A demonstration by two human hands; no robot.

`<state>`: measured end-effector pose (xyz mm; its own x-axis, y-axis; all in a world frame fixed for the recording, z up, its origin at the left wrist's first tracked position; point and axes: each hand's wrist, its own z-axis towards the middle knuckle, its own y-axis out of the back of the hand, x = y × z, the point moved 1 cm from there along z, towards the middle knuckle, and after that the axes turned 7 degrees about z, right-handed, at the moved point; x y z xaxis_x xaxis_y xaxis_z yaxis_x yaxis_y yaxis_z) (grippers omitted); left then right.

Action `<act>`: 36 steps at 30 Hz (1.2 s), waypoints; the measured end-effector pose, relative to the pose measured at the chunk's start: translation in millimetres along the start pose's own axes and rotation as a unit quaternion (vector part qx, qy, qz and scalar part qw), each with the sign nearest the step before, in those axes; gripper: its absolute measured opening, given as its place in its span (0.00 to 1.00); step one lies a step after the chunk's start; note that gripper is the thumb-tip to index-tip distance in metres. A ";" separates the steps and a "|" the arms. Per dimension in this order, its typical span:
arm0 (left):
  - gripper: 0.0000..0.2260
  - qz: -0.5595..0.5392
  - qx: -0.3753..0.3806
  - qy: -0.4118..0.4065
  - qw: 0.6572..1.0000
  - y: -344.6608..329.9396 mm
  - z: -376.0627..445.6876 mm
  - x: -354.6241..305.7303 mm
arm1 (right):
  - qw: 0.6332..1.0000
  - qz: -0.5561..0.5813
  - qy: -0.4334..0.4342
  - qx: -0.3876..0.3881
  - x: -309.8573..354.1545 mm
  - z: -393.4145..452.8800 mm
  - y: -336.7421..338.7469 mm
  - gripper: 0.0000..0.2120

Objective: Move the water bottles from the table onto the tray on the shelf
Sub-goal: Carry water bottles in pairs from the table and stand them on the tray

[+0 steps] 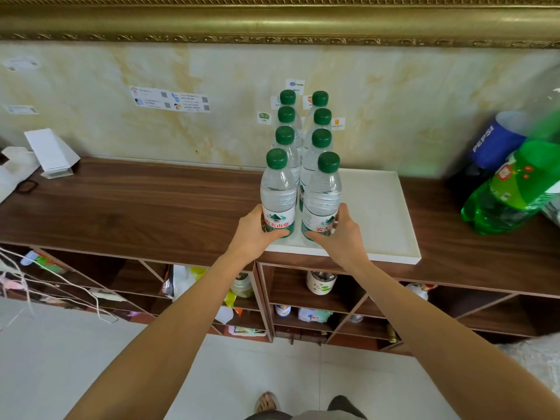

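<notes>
While both arms are stretched forward from the bottom of the view, the left hand point(253, 228) is wrapped round the lower label of the front left bottle point(278, 195), thumb seen across the near side of the label and the other fingers hidden behind. The right hand point(339, 234) is set the same way round the front right bottle point(322, 198). Each grip is closed on its bottle, low on the body and just above the base; whether the bases are touching the tray cannot be told.

Eight water bottles are counted, all with green caps, arranged in two rows of four running back toward the wall — the two held ones nearest, six more point(286, 137) behind them. All are stood upright at the left part of the white tray point(391, 234), which is laid on the top board of the wooden shelf point(136, 207).

To the right, two large soft-drink bottles are seen — a green one point(512, 189) and a blue-labelled one point(494, 140), both blurred. A white folded card point(50, 153) is placed at the far left.
</notes>
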<state>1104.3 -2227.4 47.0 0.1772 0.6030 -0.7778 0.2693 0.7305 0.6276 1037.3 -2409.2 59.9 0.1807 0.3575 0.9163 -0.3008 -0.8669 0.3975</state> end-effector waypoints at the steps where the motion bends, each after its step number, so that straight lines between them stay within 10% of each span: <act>1: 0.29 0.001 0.002 -0.001 1.000 0.3 0.4 0.3 | 1.000 -0.003 0.003 0.000 1.4 0.2 -2.9 0.27; 36: 0.33 -0.026 0.019 0.013 0.999 9.9 -6.2 3.2 | 0.999 -0.047 -0.018 0.000 6.0 -8.0 -2.9 0.33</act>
<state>1101.7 -2216.2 51.0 0.1377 0.5722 -0.8085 0.3142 0.7489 0.5835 1031.7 -2401.7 64.7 0.2407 0.4240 0.8731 -0.2819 -0.8302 0.4809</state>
